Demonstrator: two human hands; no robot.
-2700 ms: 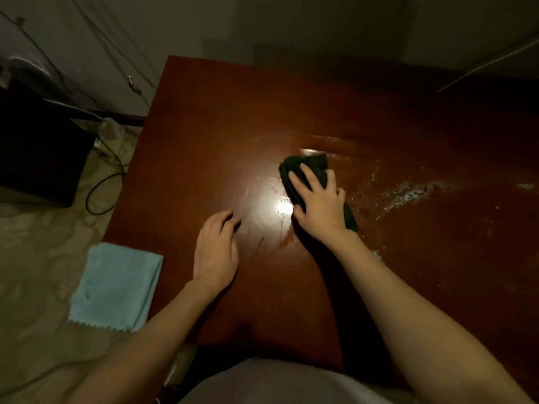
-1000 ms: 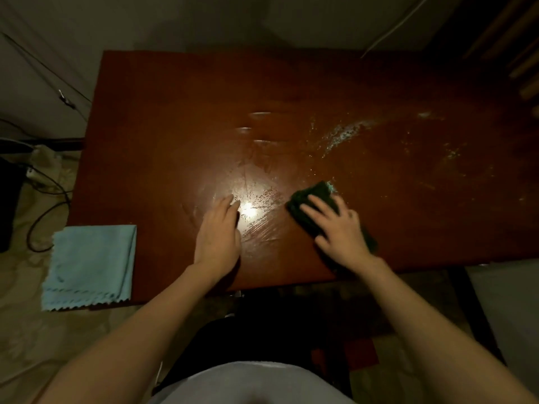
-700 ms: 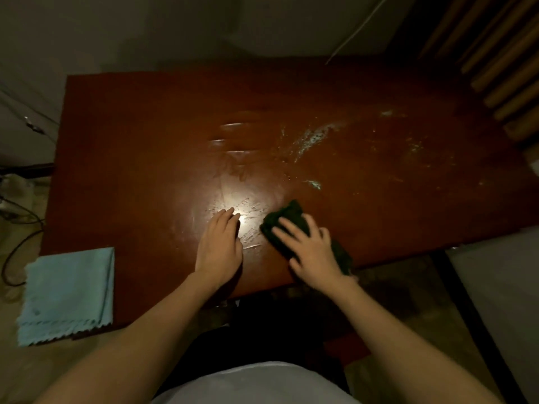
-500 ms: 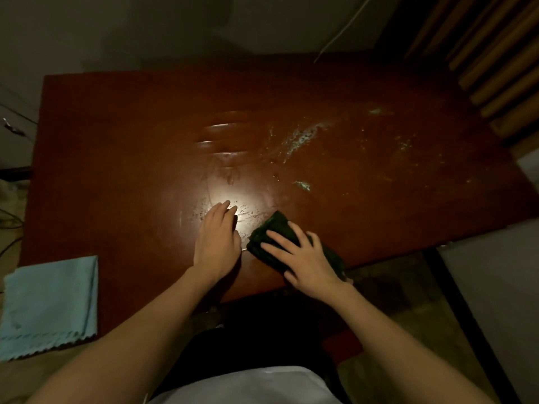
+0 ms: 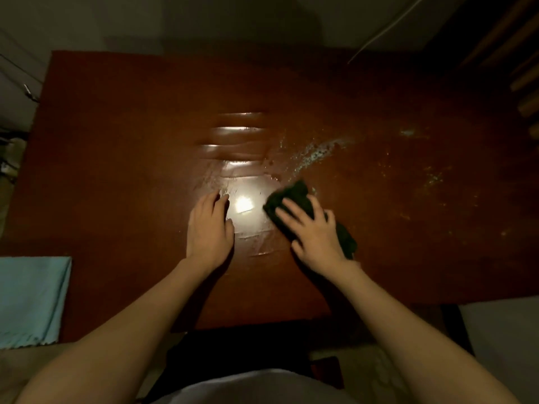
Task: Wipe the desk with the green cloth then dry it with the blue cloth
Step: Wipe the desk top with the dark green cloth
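Green cloth point(image 5: 303, 199), one, pressed flat-fingered under right hand point(image 5: 313, 233); left hand point(image 5: 210, 228) flat, grip released; one blue cloth point(image 5: 29, 298).

i can't see any words, numbers or signs to read on my desk point(image 5: 116, 170) or cloths.

desk point(image 5: 116, 170): reddish-brown wood, glossy and smooth, throwing back a bright glare by the hands
wet patch point(image 5: 250, 228): shiny streaked film on the varnish
speckled smear point(image 5: 315, 153): pale, grainy, dull against the gloss
green cloth point(image 5: 297, 196): dark, soft, matt, bunched fabric
blue cloth point(image 5: 29, 298): pale matt fabric, smooth, zigzag-cut edge
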